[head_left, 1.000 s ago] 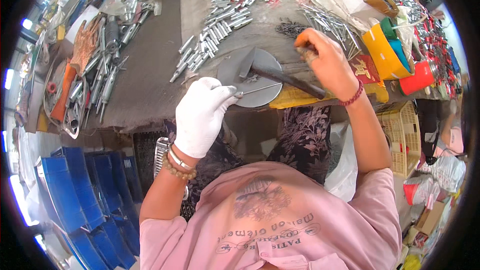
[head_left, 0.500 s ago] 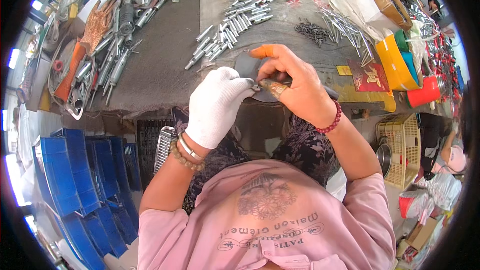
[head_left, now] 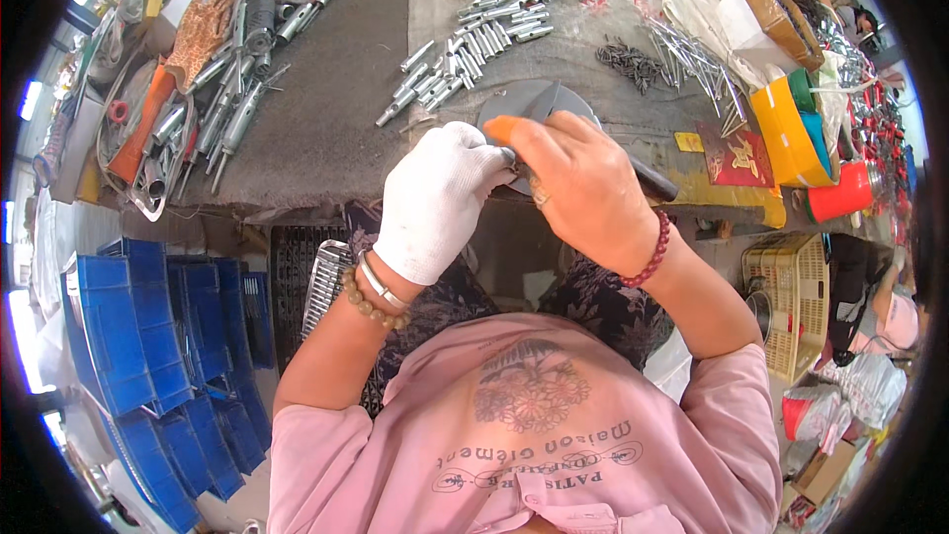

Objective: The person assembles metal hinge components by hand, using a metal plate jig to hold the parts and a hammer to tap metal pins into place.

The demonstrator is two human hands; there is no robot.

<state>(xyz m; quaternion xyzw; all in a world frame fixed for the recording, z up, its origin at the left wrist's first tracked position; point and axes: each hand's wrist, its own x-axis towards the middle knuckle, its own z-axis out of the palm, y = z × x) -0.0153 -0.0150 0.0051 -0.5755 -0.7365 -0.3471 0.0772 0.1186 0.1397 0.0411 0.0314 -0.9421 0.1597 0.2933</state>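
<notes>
Mid-assembly by the look of it, hands bunched together right at the near edge of the bench [head_left: 326, 138]. Left hand [head_left: 435, 198] in a white glove, curled snug around something small and metallic; only a sliver shows at the fingertips, so can't tell exactly what. Right hand [head_left: 583, 188] bare, orange cot on the forefinger [head_left: 502, 129], fingers pinched down narrow onto that same little part [head_left: 508, 152] where the two hands meet. Dark handle [head_left: 654, 181] poking out past the right hand toward the right, possibly a tool, but hard to say whether gripped or just lying there. Grey disc [head_left: 539, 99] sitting flat on the bench just behind the hands, partly hidden.

Heaps of silver pins [head_left: 465, 64] spread further back, well apart from the hands. Yellow bin [head_left: 781, 133] and red tub [head_left: 840, 196] off to the right.

Probably the fitting or seating step. Next move likely needs a steady left grip and a careful push or twist from the right, no slipping.
</notes>
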